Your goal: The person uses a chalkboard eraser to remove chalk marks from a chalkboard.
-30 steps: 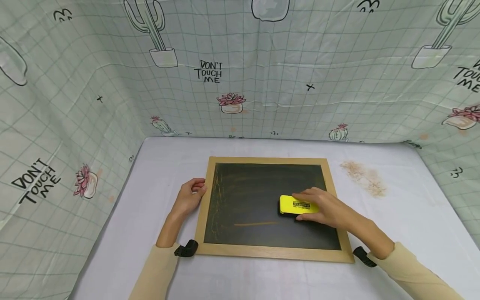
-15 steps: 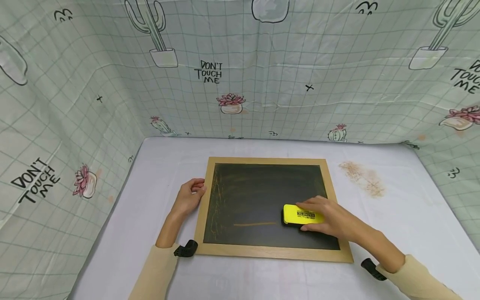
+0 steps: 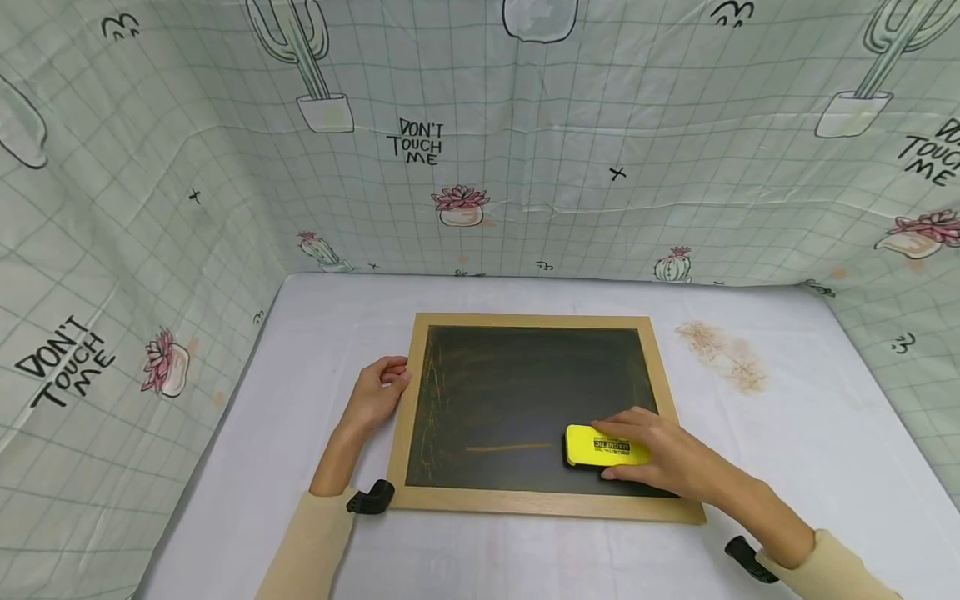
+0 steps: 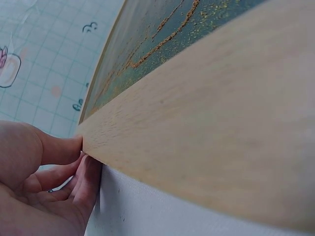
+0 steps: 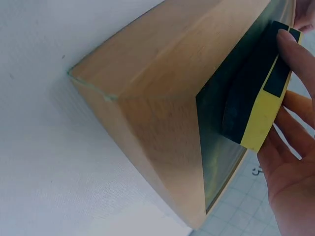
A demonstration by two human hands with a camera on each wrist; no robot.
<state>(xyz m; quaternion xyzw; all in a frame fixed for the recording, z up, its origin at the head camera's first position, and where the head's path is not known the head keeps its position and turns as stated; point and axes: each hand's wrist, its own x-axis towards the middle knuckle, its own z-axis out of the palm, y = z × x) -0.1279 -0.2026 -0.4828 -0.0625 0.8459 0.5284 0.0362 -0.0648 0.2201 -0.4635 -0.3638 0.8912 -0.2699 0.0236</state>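
Observation:
A wood-framed blackboard (image 3: 532,406) lies flat on the white table (image 3: 225,467). An orange chalk line (image 3: 510,447) and faint orange smears mark its dark face. My right hand (image 3: 660,458) grips a yellow eraser (image 3: 600,447) with a black felt pad, pressed on the board's lower right, just right of the chalk line. The right wrist view shows the eraser (image 5: 261,98) on the board with my fingers (image 5: 295,59) around it. My left hand (image 3: 378,392) rests against the frame's left edge, fingers (image 4: 74,172) touching the wood frame (image 4: 206,137).
Cactus-print cloth walls (image 3: 480,142) close in the table on the back, left and right. A brownish chalk-dust stain (image 3: 723,354) marks the tablecloth right of the board. Black wrist-camera straps (image 3: 371,497) show at both sleeves.
My right hand has slid the eraser down the board toward the near edge, level with the orange line. The left hand has stayed on the frame.

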